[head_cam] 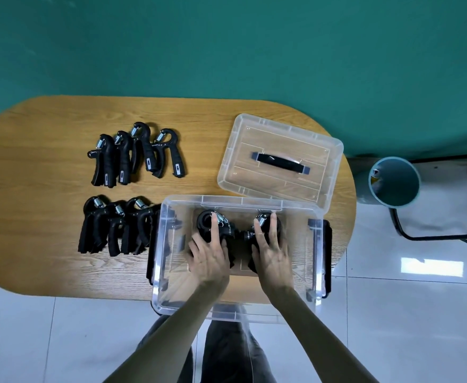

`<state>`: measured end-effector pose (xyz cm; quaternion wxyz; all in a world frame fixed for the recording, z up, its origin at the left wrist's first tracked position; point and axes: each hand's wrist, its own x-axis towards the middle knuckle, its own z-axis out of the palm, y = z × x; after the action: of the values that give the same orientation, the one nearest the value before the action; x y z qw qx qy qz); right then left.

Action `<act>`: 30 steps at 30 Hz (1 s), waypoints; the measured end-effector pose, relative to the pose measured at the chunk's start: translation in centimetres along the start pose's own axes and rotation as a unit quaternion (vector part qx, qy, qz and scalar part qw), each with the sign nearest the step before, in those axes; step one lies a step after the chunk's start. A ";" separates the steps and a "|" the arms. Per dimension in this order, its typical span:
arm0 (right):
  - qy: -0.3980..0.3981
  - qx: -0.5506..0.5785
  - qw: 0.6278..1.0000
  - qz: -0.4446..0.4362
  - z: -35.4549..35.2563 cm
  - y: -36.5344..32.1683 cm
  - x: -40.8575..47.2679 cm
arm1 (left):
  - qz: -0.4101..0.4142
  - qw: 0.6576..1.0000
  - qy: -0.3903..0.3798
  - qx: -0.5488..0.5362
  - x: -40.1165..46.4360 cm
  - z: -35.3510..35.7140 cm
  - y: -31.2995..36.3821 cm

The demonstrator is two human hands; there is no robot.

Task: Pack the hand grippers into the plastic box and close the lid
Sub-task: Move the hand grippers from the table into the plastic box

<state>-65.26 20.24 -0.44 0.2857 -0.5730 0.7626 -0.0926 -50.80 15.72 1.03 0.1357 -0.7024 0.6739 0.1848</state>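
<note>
Both hands are inside the clear plastic box (171, 272). The left hand (208, 257) and right hand (272, 255) each clasp one hand gripper, setting the pair side by side on the floor. Seven grippers (135, 153) wait on the worktop (47, 128); the lid (279, 158) lies behind the box, off.

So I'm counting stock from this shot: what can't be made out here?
Head view only:
- Grippers in the plastic box: left hand and right hand cover them, count unsure.
- Near row: overlapping, box wall hides its right end.
- Bin contents: too small.
</note>
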 end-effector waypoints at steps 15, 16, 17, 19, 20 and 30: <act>0.060 -0.098 0.990 -0.082 -6.5 -7.1 -0.7 | 0.164 0.984 0.052 -0.039 -2.1 -7.4 -4.0; 0.069 -0.099 0.988 -0.097 -7.0 -8.4 -0.5 | 0.168 0.983 0.059 -0.044 -2.1 -8.5 -4.7; 0.070 -0.101 0.986 -0.108 -7.5 -9.7 -0.1 | 0.173 0.982 0.069 -0.046 -2.0 -9.5 -5.3; 0.062 -0.096 0.986 -0.125 -8.3 -12.8 0.9 | 0.177 0.980 0.086 -0.042 -1.4 -10.9 -6.6; 0.053 -0.095 0.984 -0.139 -8.5 -14.5 1.4 | 0.173 0.980 0.092 -0.040 -1.1 -11.6 -7.6; -0.007 -0.123 0.976 -0.180 -5.1 -27.0 5.9 | 0.077 0.993 0.082 -0.029 2.9 -13.8 -18.3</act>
<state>-46.92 5.07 14.45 0.1966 -0.7323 0.6505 -0.0440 -31.48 8.03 10.97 0.0449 -0.6645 0.7294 0.1562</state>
